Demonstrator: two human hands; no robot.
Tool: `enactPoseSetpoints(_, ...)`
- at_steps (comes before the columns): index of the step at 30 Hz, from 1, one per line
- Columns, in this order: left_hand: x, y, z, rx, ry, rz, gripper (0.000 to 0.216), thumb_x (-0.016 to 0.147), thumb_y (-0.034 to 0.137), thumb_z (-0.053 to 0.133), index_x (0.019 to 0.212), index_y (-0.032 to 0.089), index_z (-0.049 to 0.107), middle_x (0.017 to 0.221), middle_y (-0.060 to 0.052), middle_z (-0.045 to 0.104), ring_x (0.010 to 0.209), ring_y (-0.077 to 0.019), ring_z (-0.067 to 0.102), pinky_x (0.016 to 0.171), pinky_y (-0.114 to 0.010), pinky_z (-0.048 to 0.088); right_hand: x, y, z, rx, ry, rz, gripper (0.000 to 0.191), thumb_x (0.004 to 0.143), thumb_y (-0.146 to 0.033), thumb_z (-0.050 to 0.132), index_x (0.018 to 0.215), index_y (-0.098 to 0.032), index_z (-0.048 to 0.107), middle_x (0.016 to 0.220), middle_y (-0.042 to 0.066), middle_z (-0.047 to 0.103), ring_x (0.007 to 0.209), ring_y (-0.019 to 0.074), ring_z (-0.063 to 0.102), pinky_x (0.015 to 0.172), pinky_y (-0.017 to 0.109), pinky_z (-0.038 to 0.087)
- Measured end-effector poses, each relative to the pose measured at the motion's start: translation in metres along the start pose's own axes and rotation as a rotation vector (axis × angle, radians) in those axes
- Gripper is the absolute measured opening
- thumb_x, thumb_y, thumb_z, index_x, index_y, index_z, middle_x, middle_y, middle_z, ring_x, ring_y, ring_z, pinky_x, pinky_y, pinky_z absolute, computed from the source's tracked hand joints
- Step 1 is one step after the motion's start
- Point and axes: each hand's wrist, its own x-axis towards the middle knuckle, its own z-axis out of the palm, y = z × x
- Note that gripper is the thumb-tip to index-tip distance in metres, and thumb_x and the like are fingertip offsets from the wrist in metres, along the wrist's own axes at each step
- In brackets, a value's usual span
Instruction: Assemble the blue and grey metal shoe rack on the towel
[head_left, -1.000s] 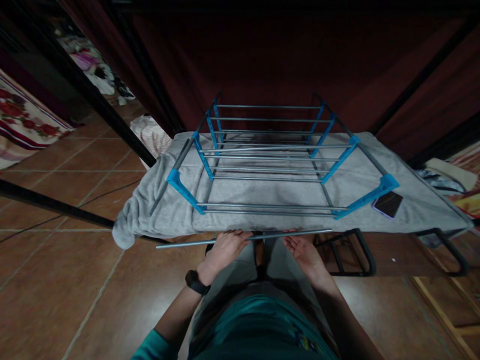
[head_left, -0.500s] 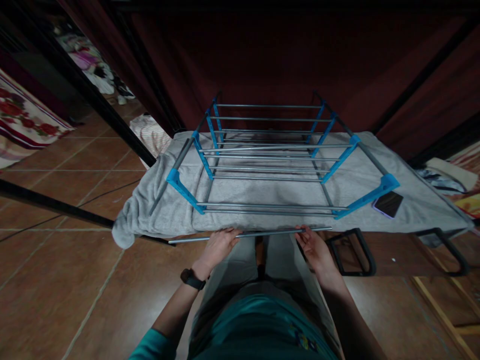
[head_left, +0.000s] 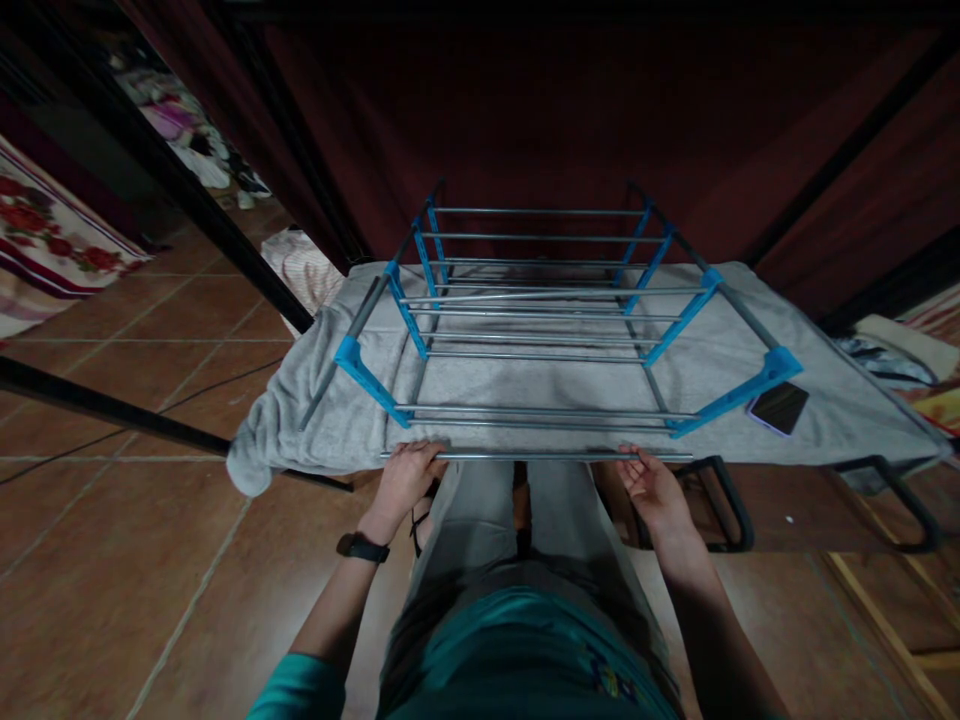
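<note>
A loose grey metal rod (head_left: 532, 456) lies level across the near edge of a grey blanket (head_left: 825, 400). My left hand (head_left: 405, 478) grips it near its left end, a black watch on that wrist. My right hand (head_left: 654, 485) holds it near its right end, fingers curled round it. Just beyond the rod stands a rack (head_left: 540, 320) of grey rods joined by blue plastic side pieces, resting on the blanket.
A dark phone (head_left: 780, 407) lies on the blanket by the rack's right front corner. A black metal frame (head_left: 720, 500) sits under the blanket's right side. Brown floor tiles spread to the left, crossed by a black bar (head_left: 112, 408). Dark red curtains hang behind.
Both hands have lifted the rod forward from my lap to the blanket's near edge and levelled it. My hands slid apart toward the rod's ends.
</note>
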Motion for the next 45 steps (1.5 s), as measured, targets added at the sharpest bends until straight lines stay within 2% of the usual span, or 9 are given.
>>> enactPoseSetpoints(5,0.001,-0.009,0.004,0.043,0.046,-0.022,0.020,0.087,0.023,0.058,0.099,0.025,0.074,0.104,-0.011,0.075,0.103,-0.0300,0.066,0.101,-0.042,0.041,0.003,-0.001,-0.001,0.018,0.030,0.008,0.012,0.080,-0.011,0.063,0.085,-0.022,0.063,0.082,0.000,0.070,0.075,0.0114,0.069,0.071,0.022,0.059)
enactPoseSetpoints(12,0.002,-0.016,0.002,0.086,0.155,-0.133,0.018,0.087,0.024,0.058,0.097,0.022,0.073,0.106,-0.013,0.074,0.108,-0.0332,0.063,0.102,-0.047,0.039,0.009,-0.004,-0.006,0.045,0.049,0.006,0.012,0.081,-0.010,0.062,0.086,-0.021,0.064,0.083,0.001,0.071,0.076,0.0109,0.069,0.071,0.021,0.059)
enactPoseSetpoints(18,0.004,-0.027,0.005,-0.001,0.146,-0.173,0.021,0.086,0.024,0.057,0.099,0.021,0.072,0.106,-0.011,0.072,0.102,-0.0265,0.065,0.092,-0.036,0.049,0.018,-0.007,-0.009,0.014,0.028,0.016,0.012,0.081,-0.011,0.063,0.086,-0.022,0.064,0.083,0.001,0.071,0.075,0.0115,0.069,0.074,0.022,0.060)
enactPoseSetpoints(24,0.007,-0.040,0.013,-0.124,0.176,-0.201,0.022,0.085,0.025,0.058,0.099,0.020,0.073,0.107,-0.011,0.072,0.100,-0.0255,0.066,0.092,-0.037,0.051,0.023,-0.014,0.000,0.015,0.048,0.011,0.013,0.087,-0.011,0.055,0.085,-0.021,0.063,0.082,0.002,0.071,0.075,0.0119,0.070,0.075,0.024,0.061)
enactPoseSetpoints(29,0.015,-0.052,0.018,-0.327,0.224,-0.279,0.018,0.076,0.025,0.066,0.091,0.020,0.075,0.100,-0.010,0.073,0.090,-0.0251,0.068,0.087,-0.038,0.053,0.031,-0.021,0.006,-0.006,0.094,0.020,0.018,0.091,-0.012,0.048,0.084,-0.021,0.062,0.084,0.004,0.073,0.077,0.0129,0.071,0.075,0.027,0.063)
enactPoseSetpoints(34,0.022,-0.057,0.024,-0.640,0.268,-0.375,0.020,0.063,0.026,0.077,0.081,0.019,0.074,0.086,-0.007,0.073,0.079,-0.0232,0.067,0.077,-0.035,0.054,0.042,-0.020,0.000,-0.022,0.108,-0.022,0.015,0.089,-0.010,0.053,0.084,-0.022,0.061,0.083,0.003,0.073,0.078,0.0134,0.071,0.076,0.028,0.064)
enactPoseSetpoints(39,0.021,-0.052,0.025,-0.967,0.254,-0.446,0.034,0.053,0.028,0.087,0.081,0.017,0.073,0.072,-0.002,0.070,0.068,-0.0170,0.062,0.069,-0.029,0.051,0.049,-0.016,-0.007,-0.042,0.089,-0.047,0.011,0.088,-0.011,0.057,0.086,-0.020,0.062,0.088,0.005,0.074,0.080,0.0136,0.072,0.077,0.027,0.063)
enactPoseSetpoints(45,0.018,-0.048,0.020,-1.172,0.229,-0.509,0.045,0.052,0.027,0.092,0.091,0.015,0.074,0.069,-0.001,0.070,0.066,-0.0137,0.063,0.068,-0.025,0.052,0.052,-0.018,-0.006,-0.028,0.092,-0.052,0.014,0.091,-0.011,0.053,0.086,-0.019,0.063,0.087,0.005,0.074,0.081,0.0133,0.072,0.079,0.026,0.063)
